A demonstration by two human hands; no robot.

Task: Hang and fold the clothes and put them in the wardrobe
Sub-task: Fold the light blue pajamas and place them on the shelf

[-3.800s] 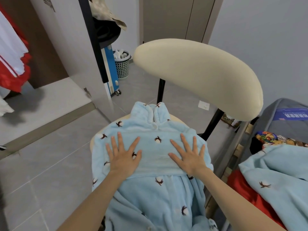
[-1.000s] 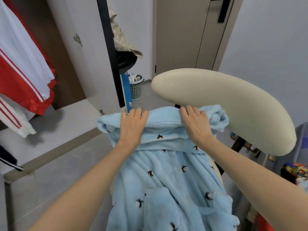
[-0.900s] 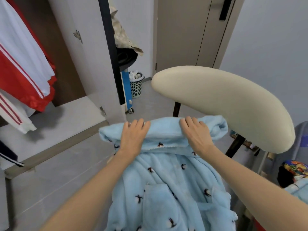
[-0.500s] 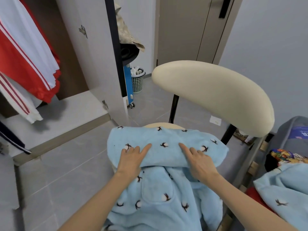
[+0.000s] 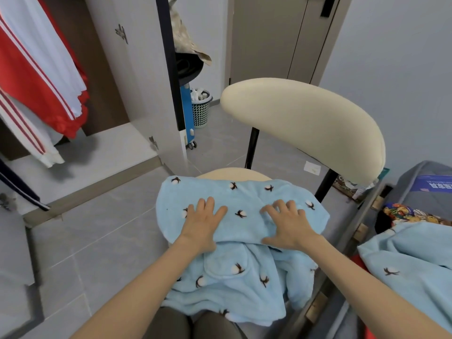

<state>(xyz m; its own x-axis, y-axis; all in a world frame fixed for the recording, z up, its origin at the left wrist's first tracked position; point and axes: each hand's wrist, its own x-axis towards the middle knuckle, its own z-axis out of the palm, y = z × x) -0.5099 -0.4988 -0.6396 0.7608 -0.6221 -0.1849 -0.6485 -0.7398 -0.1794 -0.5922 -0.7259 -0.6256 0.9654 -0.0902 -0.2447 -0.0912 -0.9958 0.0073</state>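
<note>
Robe (image 5: 244, 194): pale blue fleece with a flower print, laid over the chair seat (image 5: 232, 172), between the person and the backrest (image 5: 305, 126). The upper part is doubled over, so that a folded band lies across the seat. The lower part, pocket showing, is draped off the front edge onto the lap.

Left hand (image 5: 201, 227): laid flat on the left half of the band, fingers straight and spread, nothing gripped.

Right hand (image 5: 289, 227): set on the right half, fingers splayed and a little arched, tips pressed into the pile, thumb out near the fold's edge. No cloth is seen pinched.

Both palms are judged to be placed this way so that the thick fleece is flattened and the fold pinned; left alone, such pile would likely spring open. The seat is evidently being used as a folding surface. It is narrower than the robe, hence the overhang.

Step judged: folding about midway. One crosswise fold is made; the hanging length is not yet gathered. Its weight could drag the band off the seat once the hands are lifted.

Wardrobe (image 5: 105, 152): open at the left, well apart from the chair, with a red-and-white jacket (image 5: 36, 77) hung inside. A second blue piece (image 5: 411, 263) of the same print lies at the right, not yet folded.
</note>
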